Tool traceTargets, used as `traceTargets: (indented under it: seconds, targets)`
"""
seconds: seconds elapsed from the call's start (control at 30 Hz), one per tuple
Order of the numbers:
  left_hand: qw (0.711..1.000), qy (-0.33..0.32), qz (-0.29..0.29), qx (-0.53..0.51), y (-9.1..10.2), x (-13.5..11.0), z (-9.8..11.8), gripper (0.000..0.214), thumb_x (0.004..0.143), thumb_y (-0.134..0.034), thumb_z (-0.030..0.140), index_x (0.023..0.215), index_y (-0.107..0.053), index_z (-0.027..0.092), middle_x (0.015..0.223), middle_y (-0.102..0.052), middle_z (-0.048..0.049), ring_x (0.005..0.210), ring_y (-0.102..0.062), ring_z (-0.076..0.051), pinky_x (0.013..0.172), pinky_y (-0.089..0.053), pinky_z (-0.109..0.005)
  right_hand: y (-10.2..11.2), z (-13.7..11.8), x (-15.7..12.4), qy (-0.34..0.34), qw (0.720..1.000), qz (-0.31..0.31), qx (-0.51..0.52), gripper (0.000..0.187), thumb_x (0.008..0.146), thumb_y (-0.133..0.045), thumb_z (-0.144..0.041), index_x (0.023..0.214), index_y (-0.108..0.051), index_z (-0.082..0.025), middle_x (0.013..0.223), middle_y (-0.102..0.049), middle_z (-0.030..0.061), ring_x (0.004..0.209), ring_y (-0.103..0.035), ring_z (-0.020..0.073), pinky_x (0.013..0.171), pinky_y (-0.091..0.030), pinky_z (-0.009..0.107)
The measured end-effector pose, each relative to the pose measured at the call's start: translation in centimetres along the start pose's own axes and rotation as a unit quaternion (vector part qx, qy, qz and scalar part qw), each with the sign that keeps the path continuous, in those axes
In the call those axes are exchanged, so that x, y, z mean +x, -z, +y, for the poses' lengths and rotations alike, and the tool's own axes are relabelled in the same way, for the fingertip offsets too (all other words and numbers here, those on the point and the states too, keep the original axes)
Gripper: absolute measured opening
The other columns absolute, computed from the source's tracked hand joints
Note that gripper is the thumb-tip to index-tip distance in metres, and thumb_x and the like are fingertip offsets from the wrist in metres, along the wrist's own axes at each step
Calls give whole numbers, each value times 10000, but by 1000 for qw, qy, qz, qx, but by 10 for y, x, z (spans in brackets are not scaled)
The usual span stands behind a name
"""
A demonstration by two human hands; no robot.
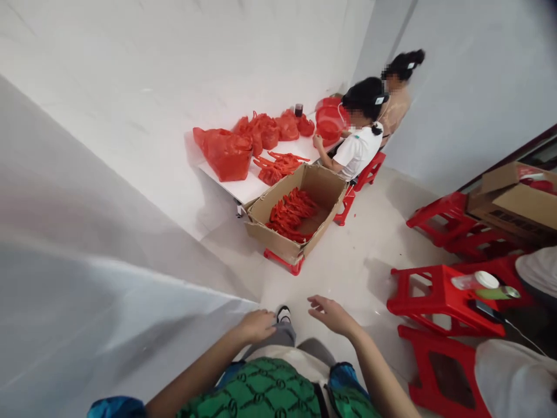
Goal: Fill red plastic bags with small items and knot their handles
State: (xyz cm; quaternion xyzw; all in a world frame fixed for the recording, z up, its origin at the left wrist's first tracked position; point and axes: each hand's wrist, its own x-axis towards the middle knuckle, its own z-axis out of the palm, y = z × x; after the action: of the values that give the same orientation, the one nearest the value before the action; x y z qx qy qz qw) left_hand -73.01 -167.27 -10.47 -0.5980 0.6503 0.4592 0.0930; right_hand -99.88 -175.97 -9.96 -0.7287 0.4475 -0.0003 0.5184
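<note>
My left hand hangs low in front of my body, its fingers stretched out and nothing in them. To its right, my right hand is held out over the floor, fingers apart and holding nothing. Neither hand touches anything beyond my own body. Ahead of both stands an open cardboard box with a heap of red plastic bags inside. Behind it, a white table bears a large red bag, more filled red bags and a pile of tied red bags.
Two people sit at the table's far end by a red basin. Red stools stand on the right, one carrying a cup, a green can and a phone. Another cardboard box lies beyond. A wall runs along my left.
</note>
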Motion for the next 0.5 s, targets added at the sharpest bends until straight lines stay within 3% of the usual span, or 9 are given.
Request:
traceTargets:
  seconds: [0.13,0.23,0.3,0.4,0.5]
  targets:
    - [998,-14,29,-57,97,80,20,525,889,-477,475,1350,-567,240,1363,-602,-103,1257,-546,-297,1076,-396,-404,110,20,92,21,998,-34,39,429,898,-543,-398,1249,-614,-161,1107,-715,103,941,-672,217,869,-506,352]
    - [986,-23,65,-150,152,137,26,505,936,-424,493,1335,-573,221,1280,-655,-84,1145,-611,-246,997,-454,-348,200,31,177,65,996,-35,52,415,918,-520,-439,1206,-636,-163,1032,-727,76,903,-662,204,847,-510,343]
    - [956,-20,113,-270,183,178,28,503,934,-445,529,1287,-601,207,1182,-697,-79,1065,-644,-231,949,-481,-335,263,33,250,95,994,-26,41,392,931,-504,-450,1172,-652,-179,995,-728,53,877,-658,194,827,-513,332]
    - [854,14,216,-472,227,250,34,559,880,-532,608,1240,-619,190,1123,-712,-88,1062,-649,-240,972,-484,-361,341,25,382,117,993,-25,-21,302,926,-554,-391,1135,-677,-212,1060,-724,37,956,-654,186,901,-488,317]
    - [699,87,309,-639,268,339,45,576,833,-631,581,1259,-601,194,1219,-675,-108,1156,-616,-248,1035,-458,-386,377,17,514,88,984,-132,-78,182,917,-614,-306,978,-717,-168,986,-725,32,967,-656,198,920,-486,318]
